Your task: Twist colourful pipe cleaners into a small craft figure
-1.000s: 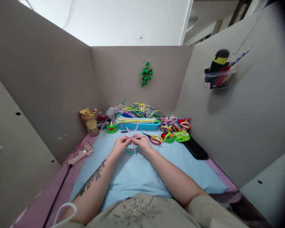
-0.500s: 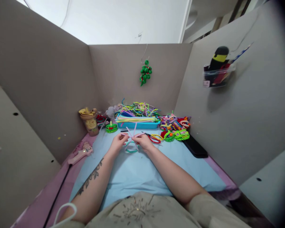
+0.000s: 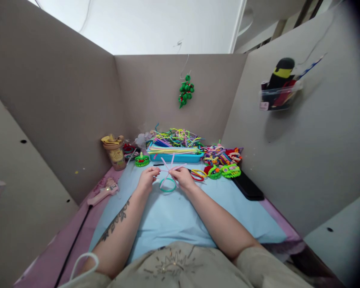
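My left hand and my right hand pinch a crossed bundle of pale pink pipe cleaners between them, its ends fanning out like a star. A teal pipe-cleaner ring hangs just below the bundle, over the light blue mat. Red-and-yellow scissors lie on the mat right beside my right hand.
A blue tray heaped with coloured pipe cleaners stands at the back. Finished pipe-cleaner figures sit at right with a black slab. A cup and pink glue gun lie at left. Grey partition walls enclose the desk.
The pink ends have spread wider and both hands have shifted slightly toward the tray. The teal ring now shows more fully below the hands.
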Demonstrator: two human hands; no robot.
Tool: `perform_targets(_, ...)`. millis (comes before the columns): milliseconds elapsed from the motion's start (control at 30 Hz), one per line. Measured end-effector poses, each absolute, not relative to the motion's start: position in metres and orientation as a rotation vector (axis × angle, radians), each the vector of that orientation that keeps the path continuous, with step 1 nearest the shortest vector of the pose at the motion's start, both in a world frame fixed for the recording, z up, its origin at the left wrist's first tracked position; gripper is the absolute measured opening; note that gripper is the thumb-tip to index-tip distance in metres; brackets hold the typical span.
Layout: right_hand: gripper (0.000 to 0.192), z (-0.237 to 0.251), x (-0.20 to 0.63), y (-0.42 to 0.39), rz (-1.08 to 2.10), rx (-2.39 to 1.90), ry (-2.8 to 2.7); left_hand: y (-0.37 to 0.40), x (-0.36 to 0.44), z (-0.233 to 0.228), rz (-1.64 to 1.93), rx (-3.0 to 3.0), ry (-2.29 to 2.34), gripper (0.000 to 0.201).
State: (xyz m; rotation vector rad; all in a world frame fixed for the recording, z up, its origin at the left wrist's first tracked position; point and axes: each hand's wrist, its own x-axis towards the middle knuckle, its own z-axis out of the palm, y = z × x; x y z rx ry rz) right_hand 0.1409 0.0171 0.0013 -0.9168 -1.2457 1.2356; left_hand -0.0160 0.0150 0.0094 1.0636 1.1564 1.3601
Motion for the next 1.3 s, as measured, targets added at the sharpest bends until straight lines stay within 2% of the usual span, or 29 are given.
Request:
perform_targets(167,0.02,0.006,0.144,0.012,1.226,-0.891,-1.307,0.015,-0.019,0.009,1.351,1.094,1.11,0.016)
perform_targets(500,0.022,0.003,0.145,0.014,1.259,-0.912,-1.345,0.011,-0.022,0.011,1.398,1.16,1.133,0.027)
perform_targets(767,0.027,0.001,0.145,0.017,1.296,-0.964,-1.14,0.007,-0.018,0.007,1.142,1.141,1.073,0.05)
perform_targets(1000,0.029,-0.002,0.152,0.024,1.321,-0.983,-1.039,0.005,-0.021,0.001,0.93,1.264,1.12,0.042)
perform_targets(1300,0.024,-0.004,0.151,0.023,1.277,-0.991,-1.061,0.005,-0.014,-0.001,1.113,1.419,1.227,0.033)
